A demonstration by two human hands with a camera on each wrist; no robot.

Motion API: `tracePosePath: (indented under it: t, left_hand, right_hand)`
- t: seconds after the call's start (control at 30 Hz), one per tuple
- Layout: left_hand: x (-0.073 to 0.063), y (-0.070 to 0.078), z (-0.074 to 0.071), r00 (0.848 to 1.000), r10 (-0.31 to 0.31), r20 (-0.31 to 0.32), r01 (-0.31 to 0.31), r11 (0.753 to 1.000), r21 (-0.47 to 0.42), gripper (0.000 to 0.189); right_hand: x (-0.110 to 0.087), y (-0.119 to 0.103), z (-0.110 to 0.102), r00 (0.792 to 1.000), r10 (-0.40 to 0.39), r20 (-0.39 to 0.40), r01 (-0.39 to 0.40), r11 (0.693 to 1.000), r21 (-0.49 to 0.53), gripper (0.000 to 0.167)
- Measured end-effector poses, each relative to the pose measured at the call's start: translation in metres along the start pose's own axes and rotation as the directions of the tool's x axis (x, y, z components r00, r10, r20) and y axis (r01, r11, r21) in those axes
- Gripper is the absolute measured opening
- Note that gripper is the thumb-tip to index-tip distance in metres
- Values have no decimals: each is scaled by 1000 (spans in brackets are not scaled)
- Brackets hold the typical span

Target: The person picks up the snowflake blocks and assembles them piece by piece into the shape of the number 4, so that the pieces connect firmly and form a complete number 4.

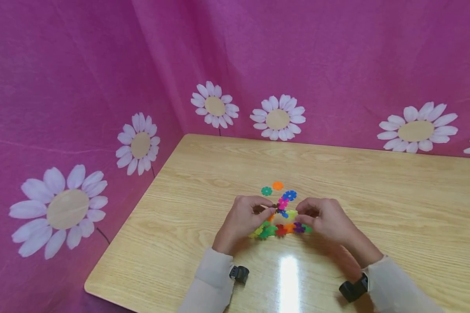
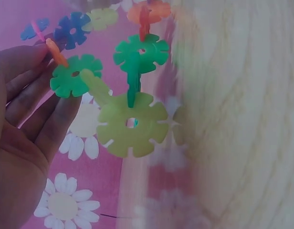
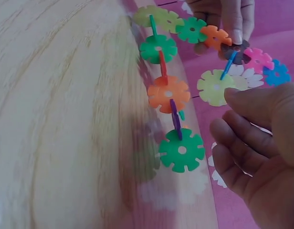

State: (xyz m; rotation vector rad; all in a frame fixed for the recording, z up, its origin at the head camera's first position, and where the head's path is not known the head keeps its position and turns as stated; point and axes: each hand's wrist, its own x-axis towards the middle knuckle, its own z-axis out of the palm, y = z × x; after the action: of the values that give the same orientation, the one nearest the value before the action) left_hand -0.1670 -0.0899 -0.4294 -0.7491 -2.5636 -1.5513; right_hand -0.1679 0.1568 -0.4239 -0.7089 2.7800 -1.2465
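Notched plastic interlocking discs form a bent chain above the table. My left hand [image 1: 244, 217] pinches a dark brown disc [image 3: 243, 57] between thumb and fingers. My right hand [image 1: 329, 217] pinches a yellow-green disc [image 3: 211, 90] by its edge, the index fingertip hidden behind the thumb. A blue disc [image 3: 228, 66] stands slotted between these two. From the brown disc, a pink disc [image 3: 258, 59] and another blue disc [image 3: 277, 72] stick out. On its other side, an orange disc [image 3: 215, 37] and a green disc [image 3: 191, 30] lead to a row ending in a green disc [image 3: 187, 160].
Beyond the hands, a loose orange disc [image 1: 277, 185] and a loose teal disc [image 1: 266, 191] lie on the wooden table [image 1: 415, 208]. A magenta curtain [image 1: 317, 52] with printed daisies borders the table's back and left edges.
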Motion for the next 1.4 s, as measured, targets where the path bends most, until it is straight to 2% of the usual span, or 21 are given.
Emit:
tracePosePath:
  t: [0.13,0.33,0.5,0.7,0.97,1.23,1.4]
  left_hand:
    - [0,0,-2,999,-10,-33,10,1000,16,9]
    - [-1,1,0,997,-10,-81,12,1000,28,8]
    - [0,6,4,997,-18,-72,18,1000,-6,10]
    - [0,10,9,998,11,-68,-11,1000,-1,10]
    - [0,10,16,992,76,-97,-79,997,-21,10]
    - [-1,11,17,994,97,-59,-98,995,-28,11]
    - [-1,10,14,996,93,-19,-94,994,-57,12]
  right_hand:
    - [-1,-3,-1,1000,14,-16,-13,1000,16,10]
    - [-2,-10,3,999,-39,-26,41,995,87,8]
    - [-1,-16,8,996,-79,-28,82,991,102,8]
    - [-3,-20,16,996,-83,-41,88,988,126,7]
    - [-8,-23,23,999,15,-30,-8,977,212,5]
    - [-9,-25,24,996,87,-15,-79,952,297,7]
    - [-10,-25,23,995,102,10,-98,915,391,11]
